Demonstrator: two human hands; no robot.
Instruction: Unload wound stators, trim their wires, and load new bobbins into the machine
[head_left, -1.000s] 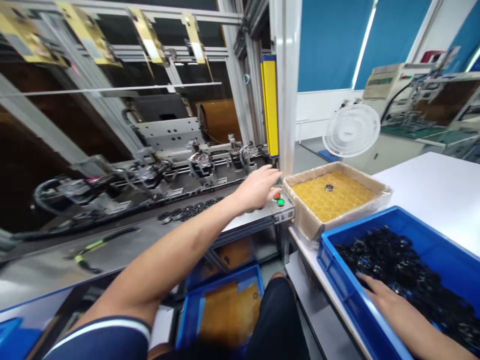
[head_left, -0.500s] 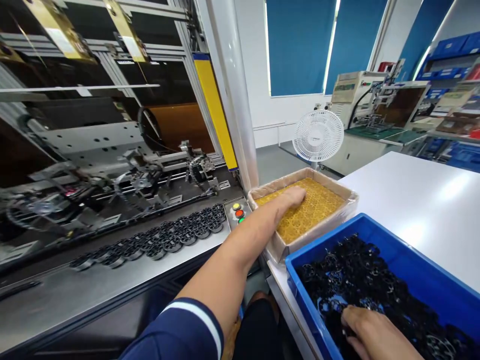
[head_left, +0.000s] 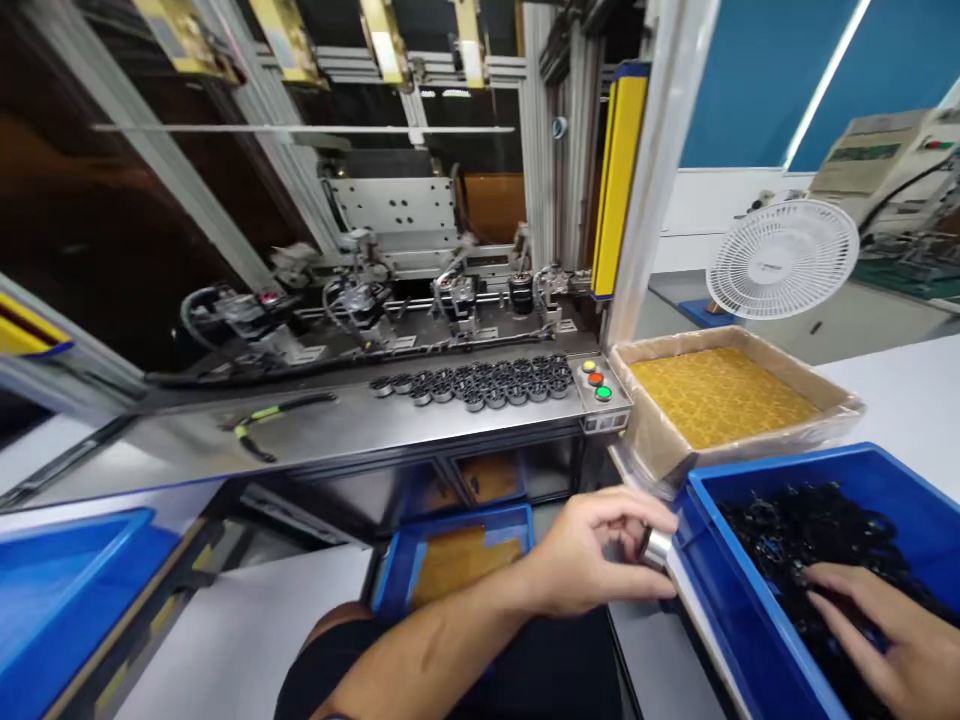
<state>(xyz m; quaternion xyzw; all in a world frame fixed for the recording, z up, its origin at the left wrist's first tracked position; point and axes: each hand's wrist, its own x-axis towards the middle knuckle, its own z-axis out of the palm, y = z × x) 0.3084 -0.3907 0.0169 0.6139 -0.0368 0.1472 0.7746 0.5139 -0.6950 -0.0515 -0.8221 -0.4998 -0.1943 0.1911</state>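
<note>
My left hand (head_left: 592, 555) is closed around a shiny silver metal ring (head_left: 657, 548), held between thumb and fingers just left of the blue bin (head_left: 757, 610). Inside that bin lies a heap of black plastic parts (head_left: 817, 525). My right hand (head_left: 892, 630) reaches into the heap, thumb and forefinger pinched at a black part whose shape is mostly hidden. Behind the bin is a plastic-lined carton (head_left: 660, 455) filled with a layer of yellowish rings (head_left: 720, 390).
Black wheel-like parts with metal rims (head_left: 487, 385) stand in rows on the machine's steel ledge (head_left: 360, 430). A button box (head_left: 604, 400) adjoins them. A white fan (head_left: 780, 260) stands behind the carton. Another blue bin (head_left: 67, 570) is at left.
My left hand has come out of the carton of yellowish rings and now holds a metal ring near the blue bin. The view has swung left. My right hand stays in the bin.
</note>
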